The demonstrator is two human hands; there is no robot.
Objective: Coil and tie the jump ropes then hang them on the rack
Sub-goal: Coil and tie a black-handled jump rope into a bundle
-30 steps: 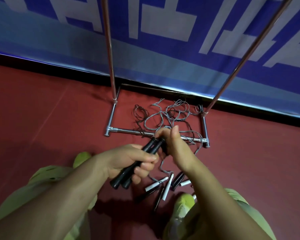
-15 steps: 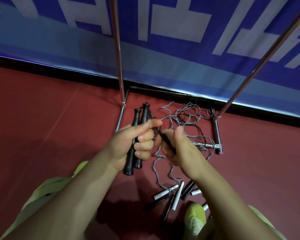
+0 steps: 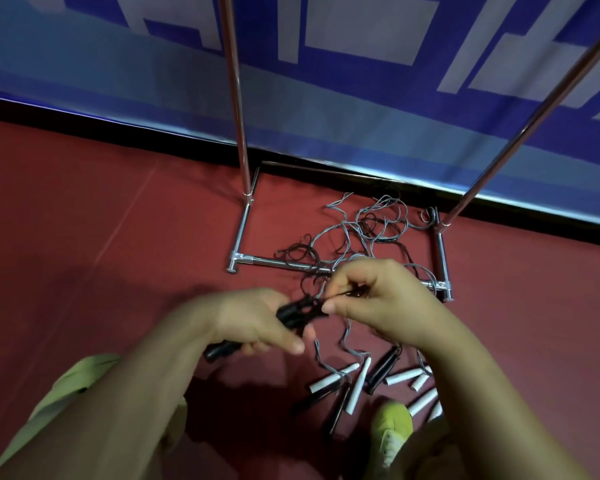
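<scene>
Black handles sit in our left hand, fingers curled round them, just in front of the rack. Our right hand pinches the black cord at their tips. Tangled ropes lie inside the rack's base; loose handles lie nearer us.

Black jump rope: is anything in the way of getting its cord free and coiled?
Yes. The black jump rope, handles in the left hand, has its cord pinched by the right hand; that cord runs into the tangle of grey cords and crosses the rack's base bar.
</scene>
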